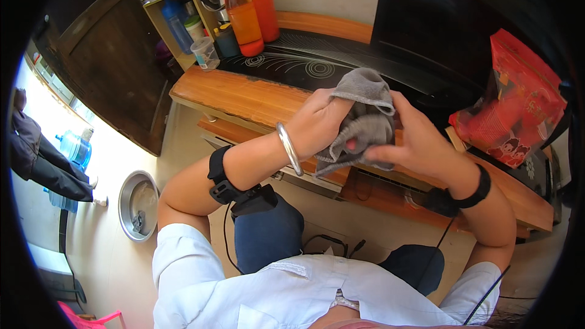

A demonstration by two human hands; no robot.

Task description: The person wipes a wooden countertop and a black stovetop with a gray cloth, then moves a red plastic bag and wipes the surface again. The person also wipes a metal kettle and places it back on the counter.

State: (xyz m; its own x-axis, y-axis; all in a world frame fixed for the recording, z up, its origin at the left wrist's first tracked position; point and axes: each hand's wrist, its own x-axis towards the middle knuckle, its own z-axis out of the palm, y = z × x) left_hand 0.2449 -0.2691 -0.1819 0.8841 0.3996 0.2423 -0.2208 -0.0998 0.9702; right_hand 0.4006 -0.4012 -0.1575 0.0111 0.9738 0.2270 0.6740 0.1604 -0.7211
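Note:
A grey cloth (363, 84) hangs bunched between my two hands, over the front edge of a wooden cabinet top (247, 96). My left hand (317, 121), with a silver bangle at its wrist, grips the cloth's left side, the fingers partly hidden behind it. On the other side my right hand (409, 139) has its thumb on the lower part of the cloth and its fingers behind the right edge. Some of the cloth is blurred, and a small pinkish spot shows among its folds. Whether anything lies inside the folds cannot be seen.
Two bottles of orange-red liquid (244, 18) and a clear plastic cup (205, 54) stand at the cabinet's back left. A red plastic bag of cups (512, 100) sits at the right. A metal basin (138, 205) is on the floor at left; farther left is another person (41, 155).

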